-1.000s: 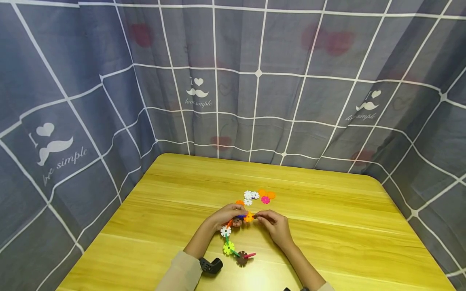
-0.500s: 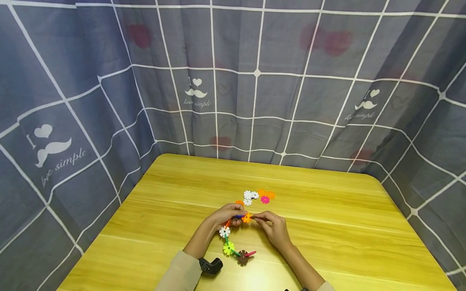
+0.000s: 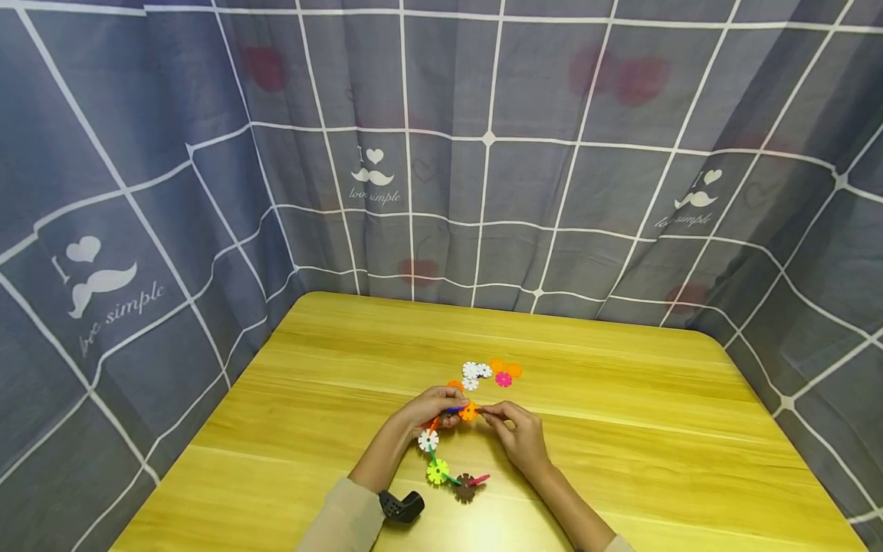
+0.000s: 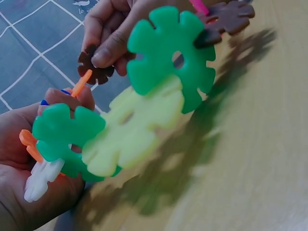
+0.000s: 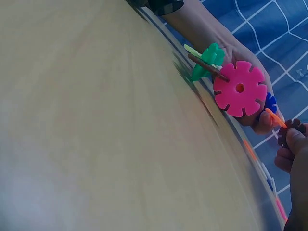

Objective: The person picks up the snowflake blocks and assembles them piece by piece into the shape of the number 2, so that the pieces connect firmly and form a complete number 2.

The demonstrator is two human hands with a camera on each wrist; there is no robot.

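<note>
Readable text: only the curtain point(image 3: 441, 176), white "I", heart, moustache and "love simple", repeated; left copy partly lost in a fold. My left hand point(image 3: 433, 408) pinches the blue disc point(image 5: 271, 102); my right hand point(image 3: 520, 429) pinches a brown disc point(image 4: 100, 76) by thumb and fingers, edge meeting the orange disc point(image 3: 468, 412). Can't tell if the slots are engaged. The chain point(image 3: 432, 455) sits between my forearms, over the near half of the table point(image 3: 621, 414), shadow on the wood below. No single straight axis: it bends like a C, open to the right. From the orange disc it goes left through blue, then down toward me via the white disc point(image 3: 428, 440) and yellow disc point(image 3: 438, 471), then right to a second brown disc point(image 3: 465, 488). End piece, the pink disc point(image 5: 240, 88), points right, edge-on from the head view. Versus half a second ago: the free end has swung slightly right; both grips about the same. Loose discs beyond my hands, white point(image 3: 471, 369), orange point(image 3: 514, 371), pink point(image 3: 503, 379), unmoved.
</note>
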